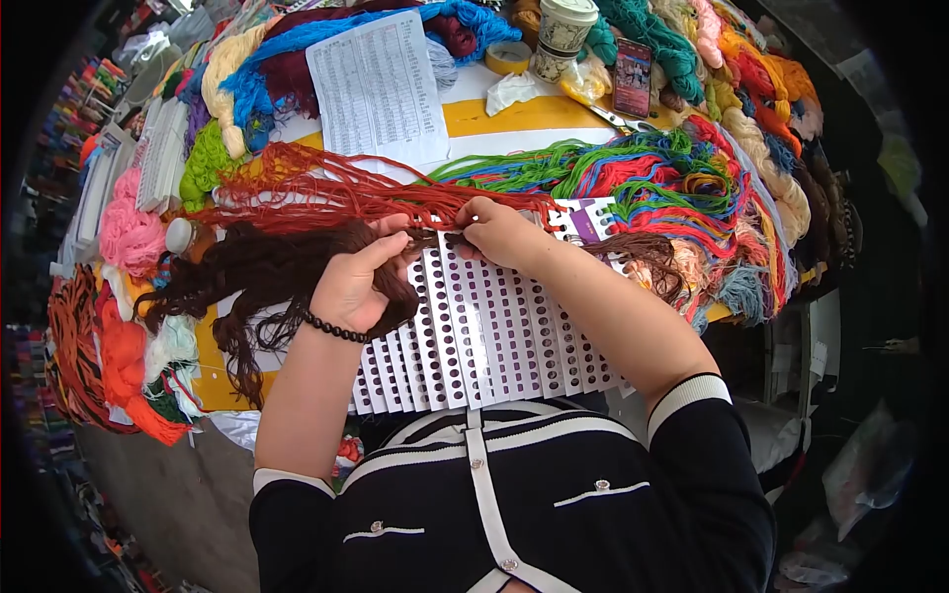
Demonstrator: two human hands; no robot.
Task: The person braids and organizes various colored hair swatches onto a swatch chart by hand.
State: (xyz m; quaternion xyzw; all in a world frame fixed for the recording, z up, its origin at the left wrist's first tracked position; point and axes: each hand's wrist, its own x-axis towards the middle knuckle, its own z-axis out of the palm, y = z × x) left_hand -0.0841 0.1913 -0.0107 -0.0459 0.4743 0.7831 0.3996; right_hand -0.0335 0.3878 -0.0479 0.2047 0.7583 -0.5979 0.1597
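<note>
My left hand (354,282), with a black bead bracelet at the wrist, is closed around a thick bundle of dark brown thread (282,267) that trails off to the left. Fingers of my right hand (499,235) are pinched at the top edge of the white punched cards (484,336); a little brown thread seems to be between them, but the fingertips are partly hidden. These cards lie fanned in overlapping strips before me, with rows of holes. Red thread (346,198) hangs through holes just beyond both hands, and more brown thread (647,252) lies right of them.
A printed sheet (379,89) lies at the back. Scissors (618,119), a phone (632,77), a tape roll (507,56) and a patterned cup (565,25) stand or lie behind. Blue-green and red threads (643,168) spread at right; pink yarn (136,232) and a small jar (188,239) are left.
</note>
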